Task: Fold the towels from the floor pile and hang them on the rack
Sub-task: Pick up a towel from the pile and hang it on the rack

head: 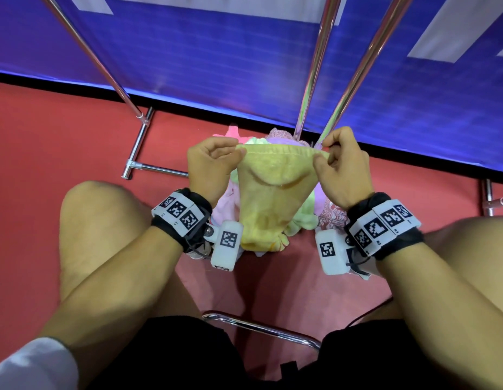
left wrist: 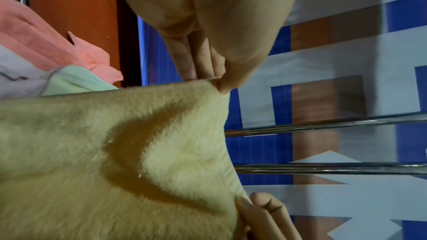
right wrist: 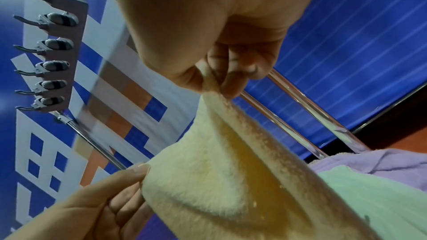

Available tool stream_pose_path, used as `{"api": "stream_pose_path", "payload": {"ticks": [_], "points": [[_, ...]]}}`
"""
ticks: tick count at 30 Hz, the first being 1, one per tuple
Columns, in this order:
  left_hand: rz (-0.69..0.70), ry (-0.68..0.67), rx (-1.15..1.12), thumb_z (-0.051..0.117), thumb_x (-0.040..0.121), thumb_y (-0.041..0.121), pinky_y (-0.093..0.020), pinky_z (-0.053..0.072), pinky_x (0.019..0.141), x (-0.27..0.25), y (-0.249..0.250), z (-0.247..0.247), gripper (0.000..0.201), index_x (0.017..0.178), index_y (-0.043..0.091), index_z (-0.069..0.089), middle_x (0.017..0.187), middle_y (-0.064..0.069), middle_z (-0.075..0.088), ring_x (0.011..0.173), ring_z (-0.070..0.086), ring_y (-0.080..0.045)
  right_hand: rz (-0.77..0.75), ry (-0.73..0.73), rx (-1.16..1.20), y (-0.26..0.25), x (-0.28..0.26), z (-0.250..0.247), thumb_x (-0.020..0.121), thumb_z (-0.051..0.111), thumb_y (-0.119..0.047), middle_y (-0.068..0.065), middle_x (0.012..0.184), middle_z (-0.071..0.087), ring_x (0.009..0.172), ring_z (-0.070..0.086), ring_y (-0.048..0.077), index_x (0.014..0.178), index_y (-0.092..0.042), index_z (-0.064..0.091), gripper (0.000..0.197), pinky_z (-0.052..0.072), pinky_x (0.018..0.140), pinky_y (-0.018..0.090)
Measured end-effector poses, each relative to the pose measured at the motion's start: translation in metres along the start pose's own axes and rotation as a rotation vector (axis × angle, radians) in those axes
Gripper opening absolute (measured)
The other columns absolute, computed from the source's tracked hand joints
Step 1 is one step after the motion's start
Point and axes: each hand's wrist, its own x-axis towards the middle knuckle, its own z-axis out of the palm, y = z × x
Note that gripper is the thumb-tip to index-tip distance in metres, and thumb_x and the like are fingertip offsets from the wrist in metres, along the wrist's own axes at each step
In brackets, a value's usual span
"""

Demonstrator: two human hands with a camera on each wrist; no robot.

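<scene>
A yellow towel (head: 270, 198) hangs stretched between my two hands above the floor pile (head: 303, 218) of pink, green, purple and patterned towels. My left hand (head: 239, 153) pinches its top left corner. My right hand (head: 320, 153) pinches the top right corner between thumb and fingers. The towel's top edge runs taut, and its lower end rests bunched on the pile. In the left wrist view the left hand (left wrist: 219, 83) nips the yellow towel (left wrist: 115, 152). In the right wrist view the right hand (right wrist: 219, 87) grips the towel (right wrist: 219, 180). The rack's chrome poles (head: 315, 66) rise just behind.
The rack's base bars (head: 137, 153) lie on the red floor (head: 62, 136) at left. A blue patterned wall panel (head: 216, 52) stands behind. My bare knees flank the pile, and a chrome chair rail (head: 261, 327) sits below. A strip of clips (right wrist: 57, 52) hangs high on the rack.
</scene>
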Motion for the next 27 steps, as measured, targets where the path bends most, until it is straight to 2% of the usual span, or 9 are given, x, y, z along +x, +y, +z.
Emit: {"api": "stream_pose_path", "payload": {"ticks": [5, 8, 11, 14, 18, 21, 23, 25, 27], "points": [[0.016, 0.044, -0.02, 0.078, 0.077, 0.001, -0.045, 0.059, 0.077, 0.0, 0.003, 0.003, 0.015, 0.087, 0.01, 0.072, 0.081, -0.015, 0.072, 0.075, 0.067, -0.024, -0.034, -0.045, 0.024, -0.008, 0.001, 0.004, 0.083, 0.044, -0.008, 0.008, 0.057, 0.05, 0.056, 0.053, 0.031, 0.087, -0.024, 0.043, 0.016, 0.049, 0.062, 0.045], [0.018, 0.013, -0.006, 0.078, 0.076, -0.002, -0.033, 0.057, 0.07, -0.005, 0.001, 0.011, 0.018, 0.084, 0.013, 0.071, 0.074, -0.006, 0.072, 0.07, 0.067, -0.016, -0.056, -0.145, 0.068, -0.012, -0.002, 0.012, 0.084, 0.039, -0.01, 0.007, 0.067, 0.057, 0.059, 0.065, 0.029, 0.087, -0.026, 0.044, 0.017, 0.052, 0.059, 0.048], [0.022, -0.062, 0.01, 0.078, 0.074, -0.005, -0.03, 0.057, 0.071, -0.011, -0.002, 0.02, 0.023, 0.082, 0.016, 0.07, 0.075, 0.0, 0.071, 0.071, 0.067, -0.012, -0.047, -0.216, 0.125, -0.014, -0.005, 0.02, 0.084, 0.043, -0.011, 0.01, 0.071, 0.06, 0.061, 0.068, 0.029, 0.089, -0.026, 0.053, 0.019, 0.054, 0.058, 0.049], [0.017, -0.13, -0.001, 0.079, 0.073, -0.006, -0.031, 0.057, 0.072, -0.016, -0.002, 0.026, 0.023, 0.083, 0.013, 0.07, 0.076, -0.002, 0.072, 0.072, 0.067, -0.014, -0.038, -0.282, 0.146, -0.016, -0.007, 0.024, 0.074, 0.049, -0.009, 0.009, 0.075, 0.066, 0.072, 0.069, 0.027, 0.09, -0.032, 0.061, 0.03, 0.057, 0.065, 0.038], [0.024, -0.137, -0.029, 0.079, 0.074, -0.006, -0.033, 0.057, 0.072, -0.014, 0.002, 0.026, 0.022, 0.086, 0.01, 0.07, 0.081, -0.007, 0.073, 0.075, 0.068, -0.017, -0.144, -0.292, 0.053, -0.016, -0.007, 0.021, 0.087, 0.063, -0.006, -0.004, 0.077, 0.069, 0.075, 0.066, 0.009, 0.103, -0.014, 0.069, 0.019, 0.052, 0.074, 0.023], [-0.001, -0.188, -0.056, 0.078, 0.074, -0.005, -0.037, 0.059, 0.072, -0.012, 0.004, 0.023, 0.02, 0.088, 0.007, 0.071, 0.084, -0.012, 0.073, 0.078, 0.07, -0.022, -0.225, -0.239, 0.01, -0.014, -0.004, 0.017, 0.092, 0.064, -0.014, -0.011, 0.083, 0.066, 0.079, 0.059, -0.001, 0.102, -0.014, 0.073, 0.013, 0.046, 0.073, 0.015], [-0.023, -0.243, -0.07, 0.077, 0.076, -0.006, -0.042, 0.06, 0.076, -0.015, 0.004, 0.025, 0.019, 0.088, 0.008, 0.073, 0.084, -0.013, 0.074, 0.078, 0.07, -0.024, -0.277, -0.207, 0.008, -0.013, -0.003, 0.019, 0.091, 0.066, -0.016, -0.007, 0.092, 0.058, 0.085, 0.052, -0.006, 0.1, -0.013, 0.075, 0.013, 0.037, 0.074, 0.008], [-0.045, -0.262, -0.081, 0.075, 0.077, -0.005, -0.046, 0.058, 0.079, -0.019, 0.003, 0.026, 0.019, 0.086, 0.012, 0.075, 0.083, -0.009, 0.076, 0.077, 0.071, -0.025, -0.302, -0.192, 0.014, -0.012, -0.003, 0.02, 0.089, 0.068, -0.016, 0.0, 0.099, 0.053, 0.09, 0.05, -0.002, 0.097, -0.012, 0.076, 0.012, 0.038, 0.08, 0.01], [-0.067, -0.276, -0.092, 0.074, 0.078, -0.004, -0.047, 0.058, 0.081, -0.02, 0.003, 0.026, 0.02, 0.084, 0.014, 0.076, 0.084, -0.009, 0.076, 0.08, 0.071, -0.026, -0.32, -0.21, 0.023, -0.012, -0.002, 0.02, 0.089, 0.068, -0.017, 0.001, 0.097, 0.06, 0.086, 0.055, 0.008, 0.093, -0.011, 0.076, 0.011, 0.046, 0.081, 0.022]]}}
